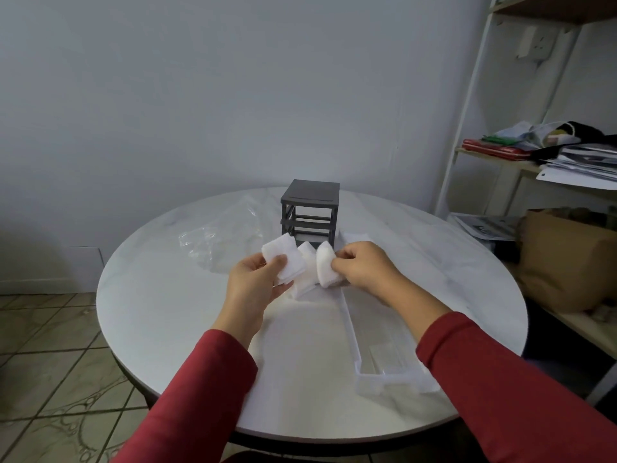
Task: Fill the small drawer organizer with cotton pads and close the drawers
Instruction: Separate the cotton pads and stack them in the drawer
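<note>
A small dark grey drawer organizer (310,210) stands at the far middle of the round white table (160,305), its drawer slots empty. My left hand (257,282) grips a stack of white cotton pads (283,259). My right hand (364,267) pinches another bunch of cotton pads (325,267). More pads (305,279) sit between the two hands. Clear drawers (384,359) lie on the table at the near right, partly under my right arm.
A crumpled clear plastic bag (220,235) lies left of the organizer. A white shelf unit (474,105) with papers and a brown paper bag (567,259) stands right of the table. Tiled floor shows at the lower left.
</note>
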